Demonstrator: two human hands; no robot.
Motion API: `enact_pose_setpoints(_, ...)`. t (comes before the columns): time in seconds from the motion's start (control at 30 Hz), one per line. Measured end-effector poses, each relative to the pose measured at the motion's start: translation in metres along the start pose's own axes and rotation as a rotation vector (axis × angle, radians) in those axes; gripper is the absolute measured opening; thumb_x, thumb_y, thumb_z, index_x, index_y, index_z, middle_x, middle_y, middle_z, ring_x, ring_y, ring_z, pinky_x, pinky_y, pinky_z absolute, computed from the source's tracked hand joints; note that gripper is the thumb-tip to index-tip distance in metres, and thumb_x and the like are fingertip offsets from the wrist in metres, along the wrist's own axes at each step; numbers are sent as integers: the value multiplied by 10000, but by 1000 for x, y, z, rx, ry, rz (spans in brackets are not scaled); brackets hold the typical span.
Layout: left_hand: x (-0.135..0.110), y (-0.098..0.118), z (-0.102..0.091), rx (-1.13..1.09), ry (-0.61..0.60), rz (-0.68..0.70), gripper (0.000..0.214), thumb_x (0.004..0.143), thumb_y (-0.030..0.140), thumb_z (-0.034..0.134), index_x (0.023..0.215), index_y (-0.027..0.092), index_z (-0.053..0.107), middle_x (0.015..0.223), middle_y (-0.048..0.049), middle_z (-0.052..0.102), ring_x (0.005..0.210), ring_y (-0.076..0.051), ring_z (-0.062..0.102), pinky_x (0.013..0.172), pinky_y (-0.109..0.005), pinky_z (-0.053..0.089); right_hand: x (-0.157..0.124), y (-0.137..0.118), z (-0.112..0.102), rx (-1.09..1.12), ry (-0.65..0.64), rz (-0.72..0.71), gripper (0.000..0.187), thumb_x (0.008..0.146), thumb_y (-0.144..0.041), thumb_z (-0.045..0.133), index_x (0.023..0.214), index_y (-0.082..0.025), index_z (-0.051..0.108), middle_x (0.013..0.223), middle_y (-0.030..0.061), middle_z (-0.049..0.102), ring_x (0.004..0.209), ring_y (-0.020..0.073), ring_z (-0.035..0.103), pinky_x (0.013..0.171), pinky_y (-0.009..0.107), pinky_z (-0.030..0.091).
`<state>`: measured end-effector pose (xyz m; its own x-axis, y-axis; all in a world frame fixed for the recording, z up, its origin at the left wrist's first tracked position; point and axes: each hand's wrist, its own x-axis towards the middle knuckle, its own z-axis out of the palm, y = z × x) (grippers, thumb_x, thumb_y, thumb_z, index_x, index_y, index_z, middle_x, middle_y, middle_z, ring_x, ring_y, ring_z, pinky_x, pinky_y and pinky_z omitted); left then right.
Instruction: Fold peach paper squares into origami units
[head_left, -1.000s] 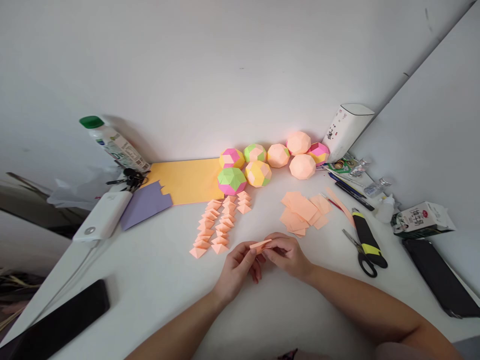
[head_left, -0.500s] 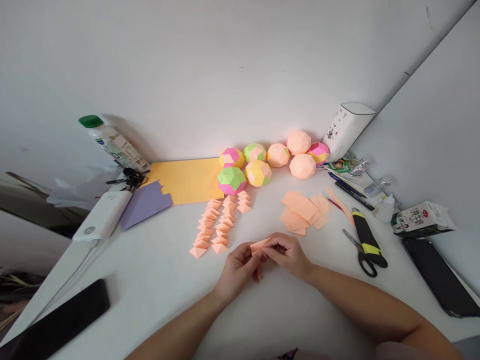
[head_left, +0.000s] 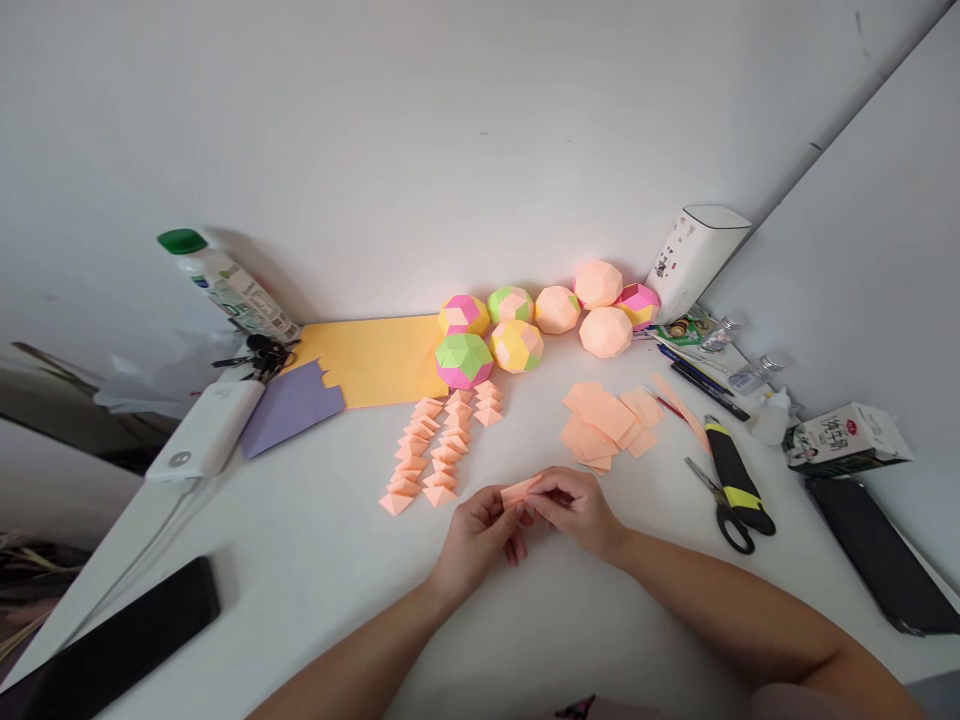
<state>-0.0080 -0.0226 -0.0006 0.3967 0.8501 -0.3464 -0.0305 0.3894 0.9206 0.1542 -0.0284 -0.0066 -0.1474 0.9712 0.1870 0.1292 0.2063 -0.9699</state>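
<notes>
A small peach piece of paper (head_left: 519,490), folded over, is pinched between both hands just above the table. My left hand (head_left: 480,535) grips its left end between thumb and fingers. At the right end, my right hand (head_left: 574,508) presses the paper with its fingertips, which partly cover it. Left of the hands lie rows of folded peach paper units (head_left: 409,468), overlapping one another. Beyond my right hand, a loose pile of flat peach paper squares (head_left: 600,420) rests on the table. Several faceted paper balls (head_left: 517,346) in peach, yellow, green and pink sit by the wall.
Scissors (head_left: 724,510) and a black-and-yellow utility knife (head_left: 739,475) lie at right, near pens (head_left: 701,385) and a milk carton (head_left: 847,437). Yellow card (head_left: 375,360), purple card (head_left: 292,410), a white power bank (head_left: 206,430) and a black phone (head_left: 127,640) are at left.
</notes>
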Motion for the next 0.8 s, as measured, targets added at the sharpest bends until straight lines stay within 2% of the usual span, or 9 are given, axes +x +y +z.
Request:
enact_pose_setpoints(0.27,0,0,0,-2,-10,-2,310,760,457,622,778,152,570,666,-6,648,424,-93,552,409,-215,450,-2,3,0,28,-1,37,121,822,-264,595,742,-176,619,701,32,635,601,134,585,531,255,479)
enact_pose_setpoints(0.37,0,0,0,-18,2,-7,311,749,454,637,769,152,563,659,-5,650,418,-94,552,405,-216,448,-4,8,1,56,22,87,112,820,-287,593,845,-178,598,713,18,610,579,119,571,510,236,475)
enact_pose_setpoints(0.47,1,0,-1,-54,7,-13,324,735,458,651,793,151,566,664,-3,648,411,-96,552,397,-219,446,-4,12,2,111,73,132,304,790,-288,625,1057,-194,514,839,24,584,631,108,570,527,220,480)
enact_pose_setpoints(0.53,2,-1,-2,-83,4,-12,334,735,456,652,832,146,574,672,-2,643,413,-97,553,392,-217,444,-4,12,2,154,61,143,398,782,-287,633,1128,-204,455,922,39,565,672,109,573,538,218,482)
enact_pose_setpoints(0.6,2,-1,-2,-107,4,-10,334,741,447,651,852,141,575,681,-3,638,414,-93,552,386,-212,442,-2,9,2,159,3,148,328,815,-289,598,1100,-194,467,887,37,570,682,117,575,552,228,480)
enact_pose_setpoints(0.67,3,-1,-3,-126,5,-7,329,743,439,652,847,137,572,688,-6,637,412,-90,552,381,-208,441,-1,5,1,103,-62,133,159,856,-294,545,960,-174,535,801,29,573,683,129,573,576,244,476)
enact_pose_setpoints(0.7,3,-1,-3,-134,6,-6,329,742,437,654,847,137,571,690,-7,639,411,-90,551,379,-208,441,0,3,1,56,-75,115,134,866,-297,531,878,-167,561,778,30,570,685,133,565,587,251,472)
enact_pose_setpoints(0.8,3,0,-3,-148,9,-9,339,730,434,664,862,136,571,689,-12,648,407,-93,550,376,-213,442,1,-1,0,-18,-81,87,201,875,-308,518,757,-161,588,751,30,567,674,133,542,592,253,457)
